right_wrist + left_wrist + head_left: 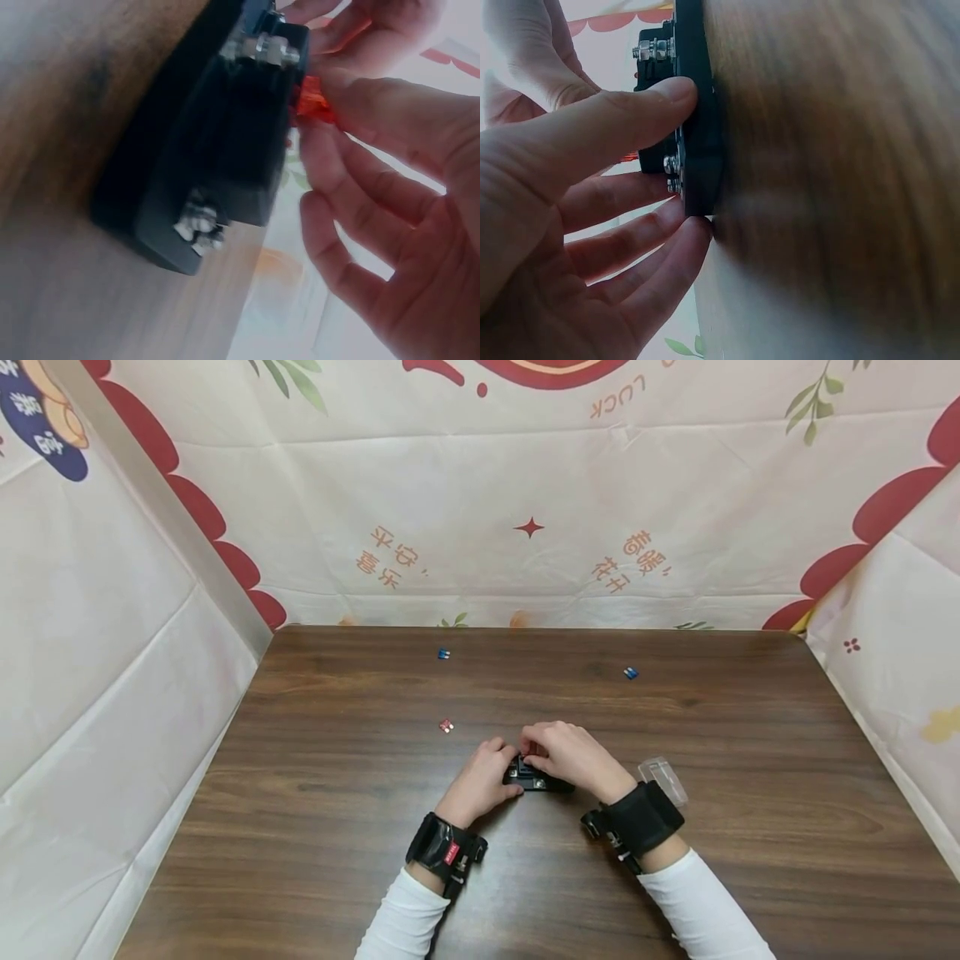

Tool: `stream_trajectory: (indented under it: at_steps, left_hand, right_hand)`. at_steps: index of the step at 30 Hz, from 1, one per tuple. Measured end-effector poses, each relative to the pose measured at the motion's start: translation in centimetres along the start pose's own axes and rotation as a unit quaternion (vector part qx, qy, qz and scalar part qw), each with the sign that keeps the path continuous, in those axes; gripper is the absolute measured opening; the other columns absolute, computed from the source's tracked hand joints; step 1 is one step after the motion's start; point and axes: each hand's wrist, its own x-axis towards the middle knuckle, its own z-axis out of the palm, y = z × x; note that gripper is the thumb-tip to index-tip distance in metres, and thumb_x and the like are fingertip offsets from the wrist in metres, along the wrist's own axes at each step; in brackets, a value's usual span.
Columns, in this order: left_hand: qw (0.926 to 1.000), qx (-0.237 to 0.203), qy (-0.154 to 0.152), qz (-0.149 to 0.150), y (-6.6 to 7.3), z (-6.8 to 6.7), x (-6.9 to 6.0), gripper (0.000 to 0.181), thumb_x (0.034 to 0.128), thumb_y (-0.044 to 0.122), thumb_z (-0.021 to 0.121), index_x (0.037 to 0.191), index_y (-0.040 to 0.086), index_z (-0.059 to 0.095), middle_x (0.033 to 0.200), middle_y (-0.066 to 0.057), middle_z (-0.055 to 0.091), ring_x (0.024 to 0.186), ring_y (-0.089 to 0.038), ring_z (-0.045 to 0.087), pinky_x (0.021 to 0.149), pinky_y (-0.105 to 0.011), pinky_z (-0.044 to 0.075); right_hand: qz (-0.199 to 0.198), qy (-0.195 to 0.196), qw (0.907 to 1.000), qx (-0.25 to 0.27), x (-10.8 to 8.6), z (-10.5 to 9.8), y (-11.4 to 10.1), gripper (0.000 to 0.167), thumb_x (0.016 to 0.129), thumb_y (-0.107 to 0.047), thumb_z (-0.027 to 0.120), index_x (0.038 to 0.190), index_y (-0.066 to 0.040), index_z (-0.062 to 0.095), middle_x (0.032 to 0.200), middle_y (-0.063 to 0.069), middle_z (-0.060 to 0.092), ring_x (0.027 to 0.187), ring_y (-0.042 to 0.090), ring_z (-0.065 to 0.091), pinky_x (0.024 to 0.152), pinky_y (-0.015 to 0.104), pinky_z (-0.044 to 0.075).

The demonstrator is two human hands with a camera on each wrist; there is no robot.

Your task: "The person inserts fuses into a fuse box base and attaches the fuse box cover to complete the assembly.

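Observation:
A black fuse box (553,784) with metal terminal screws lies on the table between both hands. My left hand (480,783) grips its left end. In the left wrist view, the thumb lies over the fuse box (699,169) and fingertips touch its end edge. Thumb and fingers of my right hand (576,758) pinch a red blade fuse (313,100) at the top face of the fuse box (225,142). How deep the fuse sits in its slot cannot be seen. Just right of the right wrist lies a clear plastic cover (663,777), partly hidden by the wrist strap.
Two blue blade fuses lie farther back, one on the left (444,653) and another on the right (631,673). A loose red fuse (446,726) is beyond the left hand. Printed cloth (480,485) hangs behind and beside the brown wooden table (315,827).

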Motion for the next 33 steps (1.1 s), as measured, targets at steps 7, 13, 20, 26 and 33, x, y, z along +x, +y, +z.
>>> stream_trajectory:
  at_steps: [7,13,20,26,33]
  left_hand:
    - [1.0000,0.007,0.003,0.004,-0.3,0.1,0.0,0.046,0.0750,0.020,0.084,0.112,0.001,0.065,0.097,-0.007,0.056,0.090,-0.022,0.054,0.081,-0.031,0.047]
    - [0.9999,0.006,0.006,0.009,-0.4,0.2,-0.1,0.047,0.0743,0.019,0.084,0.113,0.000,0.064,0.099,-0.007,0.056,0.091,-0.023,0.054,0.082,-0.031,0.047]
    - [0.9999,0.010,-0.003,0.005,-0.5,0.1,-0.2,0.047,0.0750,0.020,0.084,0.113,0.000,0.064,0.099,-0.007,0.056,0.091,-0.023,0.054,0.082,-0.031,0.047]
    - [0.9998,0.017,-0.009,0.004,-0.4,0.1,-0.2,0.044,0.0763,0.022,0.083,0.110,0.002,0.064,0.100,-0.007,0.056,0.091,-0.022,0.054,0.082,-0.031,0.047]
    - [0.9995,0.028,-0.002,0.015,-0.4,0.1,-0.1,0.042,0.0750,0.022,0.084,0.107,0.002,0.065,0.097,-0.006,0.056,0.089,-0.020,0.054,0.080,-0.029,0.047]
  right_hand:
    - [0.020,-0.043,0.9988,0.015,0.8,-0.5,0.0,0.008,0.085,-0.012,0.074,0.087,-0.014,0.066,0.080,-0.007,0.062,0.065,0.004,0.053,0.058,0.026,0.046]
    - [0.034,-0.072,0.9965,0.024,1.3,-0.9,-0.1,0.007,0.089,-0.009,0.070,0.084,-0.013,0.066,0.074,-0.007,0.058,0.061,0.006,0.050,0.058,0.027,0.044]
    - [0.030,-0.095,0.9946,0.029,2.0,-1.1,-0.3,0.014,0.089,-0.004,0.067,0.078,-0.011,0.063,0.069,-0.006,0.053,0.059,0.008,0.046,0.055,0.026,0.040]
    - [0.042,-0.112,0.9926,0.022,2.3,-1.2,-0.7,0.015,0.088,-0.003,0.067,0.075,-0.010,0.064,0.068,-0.006,0.053,0.059,0.009,0.045,0.056,0.025,0.040]
    - [0.056,-0.114,0.9918,0.011,2.6,-1.3,-1.1,0.017,0.085,0.003,0.067,0.072,-0.008,0.065,0.065,-0.006,0.053,0.059,0.010,0.046,0.057,0.025,0.041]
